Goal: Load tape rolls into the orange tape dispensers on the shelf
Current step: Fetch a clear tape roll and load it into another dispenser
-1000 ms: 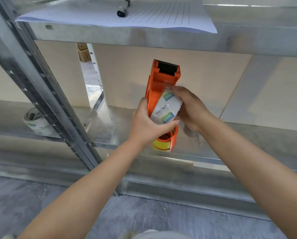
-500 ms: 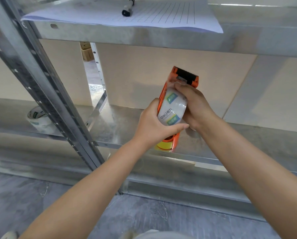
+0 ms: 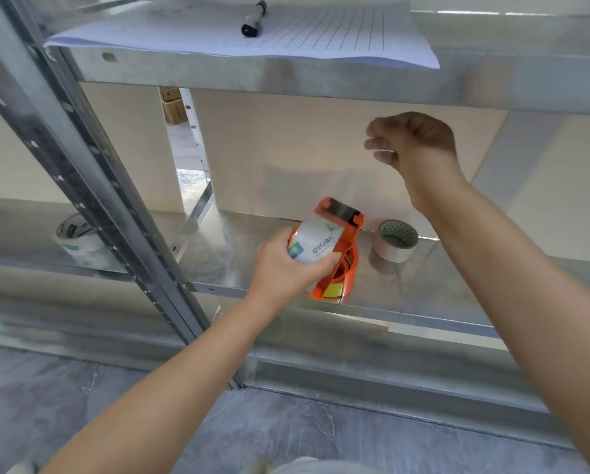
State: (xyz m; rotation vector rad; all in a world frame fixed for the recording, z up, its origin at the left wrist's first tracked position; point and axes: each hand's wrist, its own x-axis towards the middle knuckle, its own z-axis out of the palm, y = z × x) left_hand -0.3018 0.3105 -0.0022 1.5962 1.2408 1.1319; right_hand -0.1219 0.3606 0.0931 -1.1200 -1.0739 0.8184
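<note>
An orange tape dispenser (image 3: 352, 234) stands tilted on the metal shelf (image 3: 423, 295), cutter end up. A clear tape roll with a white printed label (image 3: 316, 241) sits in it. My left hand (image 3: 286, 268) grips the roll and the dispenser's side. My right hand (image 3: 413, 145) is raised above and to the right, blurred, fingers pinched together. A faint clear strip of tape seems to run from the dispenser up to those fingers. A yellow part shows at the dispenser's base.
A pale tape roll (image 3: 394, 239) stands just right of the dispenser. Another labelled roll (image 3: 76, 237) sits far left behind the slanted steel upright (image 3: 91, 186). On the upper shelf lie lined paper (image 3: 321, 32) and a black marker (image 3: 254, 18).
My right hand let go of the roll and rose up and to the right. The dispenser was lowered and tilted onto the shelf. The pale roll behind it came into view.
</note>
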